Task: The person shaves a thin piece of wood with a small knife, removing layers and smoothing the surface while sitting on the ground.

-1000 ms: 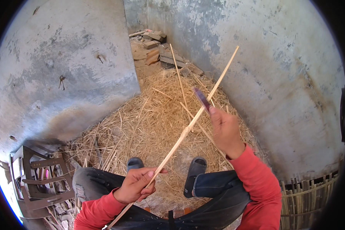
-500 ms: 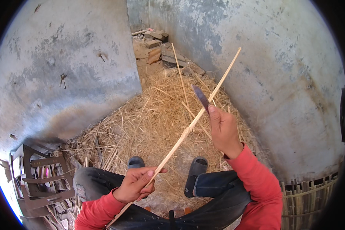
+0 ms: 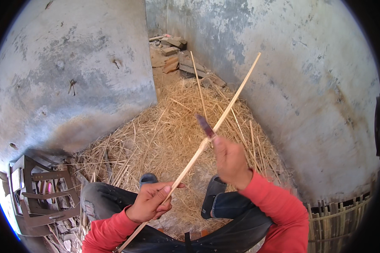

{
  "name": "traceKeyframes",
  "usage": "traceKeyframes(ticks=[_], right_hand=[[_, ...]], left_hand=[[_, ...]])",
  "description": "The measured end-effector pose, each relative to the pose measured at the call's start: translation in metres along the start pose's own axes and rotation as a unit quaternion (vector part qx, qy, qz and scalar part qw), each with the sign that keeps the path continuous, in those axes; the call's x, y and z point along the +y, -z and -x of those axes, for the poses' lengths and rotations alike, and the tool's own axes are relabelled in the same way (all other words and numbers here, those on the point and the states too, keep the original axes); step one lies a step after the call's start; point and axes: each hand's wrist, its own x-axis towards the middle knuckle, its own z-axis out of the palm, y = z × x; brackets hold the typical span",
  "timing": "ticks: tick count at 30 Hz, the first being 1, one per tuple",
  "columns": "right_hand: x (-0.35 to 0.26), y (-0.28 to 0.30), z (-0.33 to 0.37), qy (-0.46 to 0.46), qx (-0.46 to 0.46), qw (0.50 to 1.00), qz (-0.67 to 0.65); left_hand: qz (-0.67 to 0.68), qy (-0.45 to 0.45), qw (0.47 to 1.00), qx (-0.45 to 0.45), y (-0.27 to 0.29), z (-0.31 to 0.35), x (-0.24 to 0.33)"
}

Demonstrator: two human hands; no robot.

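Note:
A long pale bamboo strip (image 3: 189, 167) slants up from lower left to upper right in front of me, with a thicker knot about midway. My left hand (image 3: 153, 201) is closed round its lower part, thumb on top. In my right hand (image 3: 232, 162) is a knife (image 3: 204, 125) with a short dark blade. The blade lies against the strip just above the knot and points to the upper left. The knife's handle is hidden in the fist.
Shavings and loose strips (image 3: 173, 126) cover the floor between two worn walls. Bricks (image 3: 171, 44) lie in the far corner. At left stands a dark wooden frame (image 3: 50, 175); at lower right, a slatted bamboo fence or basket (image 3: 335, 223). My sandalled foot (image 3: 213, 196) rests among shavings.
My right hand and the knife have moved down and left along the strip, nearer the knot. My left hand keeps its hold in nearly the same place.

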Motion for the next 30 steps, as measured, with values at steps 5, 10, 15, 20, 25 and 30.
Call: traceKeyframes(ticks=[5,10,15,20,25,30], right_hand=[[0.003,-0.010,0.008,-0.105,-0.055,0.984,-0.136],[0.009,-0.011,0.010,-0.176,-0.102,0.955,-0.214],[-0.002,0.008,0.004,-0.205,-0.285,0.902,-0.251],[0.001,0.018,-0.010,-0.184,-0.062,0.959,-0.205],[-0.004,0.023,-0.009,-0.071,-0.054,0.995,-0.038],[0.000,0.017,-0.006,-0.050,-0.031,0.998,-0.028]], left_hand=[[0.089,0.051,0.995,-0.012,0.006,0.002,-0.004],[0.186,0.113,0.975,-0.032,0.014,0.000,-0.007],[0.210,0.124,0.970,-0.019,0.014,-0.003,-0.003],[0.036,0.040,0.998,0.015,0.007,-0.011,-0.016],[-0.073,0.029,0.996,0.050,0.003,-0.008,-0.026],[-0.093,0.023,0.993,0.062,0.000,-0.012,-0.023]])
